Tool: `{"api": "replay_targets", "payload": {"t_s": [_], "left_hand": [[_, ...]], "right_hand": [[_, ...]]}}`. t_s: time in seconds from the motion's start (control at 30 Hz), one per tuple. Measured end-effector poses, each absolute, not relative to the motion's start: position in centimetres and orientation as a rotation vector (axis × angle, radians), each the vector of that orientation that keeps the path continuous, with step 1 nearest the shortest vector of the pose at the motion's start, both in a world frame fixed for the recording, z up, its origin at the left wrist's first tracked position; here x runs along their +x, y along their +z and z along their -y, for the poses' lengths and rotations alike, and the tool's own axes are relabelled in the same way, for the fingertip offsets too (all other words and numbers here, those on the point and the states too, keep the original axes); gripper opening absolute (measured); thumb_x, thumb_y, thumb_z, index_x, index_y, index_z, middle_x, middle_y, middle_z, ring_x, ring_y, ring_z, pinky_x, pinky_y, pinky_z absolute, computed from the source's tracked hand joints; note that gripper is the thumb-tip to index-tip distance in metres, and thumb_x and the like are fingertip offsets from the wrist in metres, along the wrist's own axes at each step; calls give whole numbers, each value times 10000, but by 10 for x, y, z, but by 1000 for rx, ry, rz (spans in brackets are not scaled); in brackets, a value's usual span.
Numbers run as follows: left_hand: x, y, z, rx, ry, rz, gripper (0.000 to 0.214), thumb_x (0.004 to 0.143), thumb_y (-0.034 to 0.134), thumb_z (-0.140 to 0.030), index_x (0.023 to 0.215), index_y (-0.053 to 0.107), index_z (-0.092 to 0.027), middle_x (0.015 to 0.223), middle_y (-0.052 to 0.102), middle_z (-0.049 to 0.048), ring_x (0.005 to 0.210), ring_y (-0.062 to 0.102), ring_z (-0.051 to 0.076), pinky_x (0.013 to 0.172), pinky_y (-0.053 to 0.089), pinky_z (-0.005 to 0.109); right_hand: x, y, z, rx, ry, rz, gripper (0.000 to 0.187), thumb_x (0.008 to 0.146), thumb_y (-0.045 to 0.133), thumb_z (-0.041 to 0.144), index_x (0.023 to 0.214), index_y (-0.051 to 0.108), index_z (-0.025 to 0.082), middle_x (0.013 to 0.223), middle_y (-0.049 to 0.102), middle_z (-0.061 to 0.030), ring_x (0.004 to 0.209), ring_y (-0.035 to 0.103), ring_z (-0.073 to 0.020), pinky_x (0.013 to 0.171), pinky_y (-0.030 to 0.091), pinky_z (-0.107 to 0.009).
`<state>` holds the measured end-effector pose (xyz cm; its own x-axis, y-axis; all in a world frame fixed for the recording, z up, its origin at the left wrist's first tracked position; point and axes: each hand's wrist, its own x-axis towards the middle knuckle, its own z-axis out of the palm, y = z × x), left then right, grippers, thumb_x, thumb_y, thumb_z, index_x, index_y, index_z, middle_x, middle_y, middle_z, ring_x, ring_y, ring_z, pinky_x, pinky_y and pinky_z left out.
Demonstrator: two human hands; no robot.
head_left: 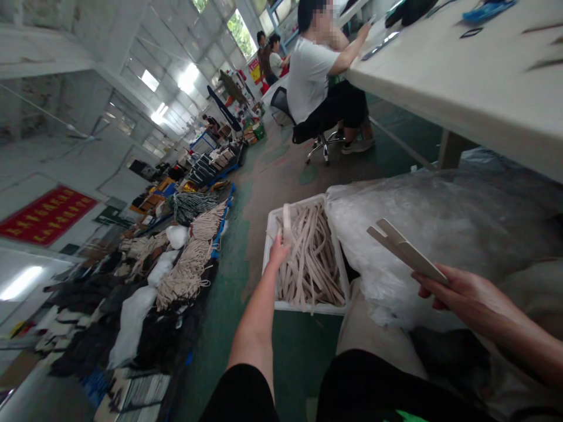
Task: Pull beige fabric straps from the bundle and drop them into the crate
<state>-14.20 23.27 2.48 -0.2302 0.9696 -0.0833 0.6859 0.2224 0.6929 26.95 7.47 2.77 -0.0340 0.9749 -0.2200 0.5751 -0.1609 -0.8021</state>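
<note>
My left hand (279, 251) reaches into a white plastic crate (345, 287) at the middle of the head view. Its fingers are closed on a pale fabric strap (287, 218), which stands up at the crate's left side. Many loose beige straps (310, 258) lie tangled in the crate, some ends over its near rim. On the right, my right hand (457, 290) grips a flat beige notched board (404, 249) between thumb and fingers. The board points up and left, over clear plastic wrapping. It may be more than one layer; I cannot tell.
Clear plastic bags (422, 205) bulge right of the crate, below a long white table (466, 76). A seated person (310, 76) works at that table on a wheeled chair. Along the left, bundles of beige straps (187, 269) and dark goods lie on blue pallets.
</note>
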Motion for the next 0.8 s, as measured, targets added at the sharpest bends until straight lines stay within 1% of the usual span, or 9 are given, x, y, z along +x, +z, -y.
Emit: {"api": "replay_targets", "payload": {"t_s": [0.07, 0.13, 0.27, 0.4, 0.47, 0.53, 0.63, 0.73, 0.8], "left_hand": [[-136, -8, -204, 1466, 613, -2016, 425, 736, 778, -174, 1142, 663, -122, 1104, 744, 143, 1070, 676, 286, 1004, 490, 422], [-122, -37, -174, 1437, 516, -1979, 336, 788, 734, -197, 1110, 680, -118, 1087, 750, 148, 1055, 681, 278, 994, 496, 412], [-77, -74, -125, 1447, 378, -1793, 195, 875, 650, -252, 1020, 734, -153, 989, 768, 84, 982, 691, 222, 944, 518, 340], [-34, -76, -95, 1483, 319, -1680, 217, 902, 630, -359, 932, 755, -184, 864, 738, 47, 893, 676, 215, 905, 525, 343], [-18, -67, -83, 1548, 367, -1696, 254, 874, 678, -436, 957, 749, -207, 942, 724, 55, 960, 655, 231, 952, 504, 366], [-5, -58, -70, 1696, 423, -1678, 338, 786, 777, -512, 979, 741, -236, 1021, 702, 67, 1028, 625, 259, 999, 476, 394], [9, -54, -57, 1951, 352, -1462, 365, 662, 885, -520, 875, 741, -261, 942, 683, 68, 977, 613, 279, 961, 482, 404], [13, -58, -57, 2036, 256, -1332, 206, 777, 813, -429, 716, 720, -256, 835, 674, 62, 906, 617, 261, 908, 492, 387], [10, -58, -60, 2026, 276, -1344, 233, 871, 712, -384, 678, 714, -252, 848, 693, 63, 903, 623, 248, 910, 492, 385]], "right_hand": [[268, 30, -74, -1767, 1201, 1603, 447, 925, 403, 564, 719, 627, 236, 616, 709, -90, 564, 682, -234, 533, 473, -320], [267, 34, -74, -1782, 1244, 1578, 419, 921, 413, 553, 742, 616, 233, 622, 706, -85, 572, 674, -230, 540, 458, -319], [263, 39, -75, -1769, 1271, 1593, 379, 906, 476, 565, 749, 598, 242, 652, 716, -58, 586, 669, -217, 550, 444, -305], [262, 41, -74, -1778, 1244, 1614, 361, 913, 491, 548, 742, 599, 249, 660, 722, -45, 583, 668, -213, 550, 441, -305], [262, 44, -73, -1774, 1229, 1618, 353, 923, 480, 525, 739, 600, 250, 656, 721, -47, 585, 673, -218, 552, 446, -309], [263, 46, -73, -1784, 1219, 1631, 349, 926, 462, 508, 735, 601, 251, 632, 711, -49, 578, 673, -224, 546, 447, -316], [264, 44, -75, -1807, 1205, 1662, 356, 921, 443, 511, 741, 609, 251, 590, 694, -52, 553, 663, -234, 529, 440, -327], [265, 37, -77, -1771, 1205, 1652, 366, 911, 458, 532, 736, 611, 249, 627, 723, -66, 561, 674, -245, 534, 447, -334], [265, 35, -77, -1739, 1212, 1630, 361, 905, 477, 533, 728, 610, 247, 638, 731, -66, 567, 680, -244, 544, 456, -333]]}}
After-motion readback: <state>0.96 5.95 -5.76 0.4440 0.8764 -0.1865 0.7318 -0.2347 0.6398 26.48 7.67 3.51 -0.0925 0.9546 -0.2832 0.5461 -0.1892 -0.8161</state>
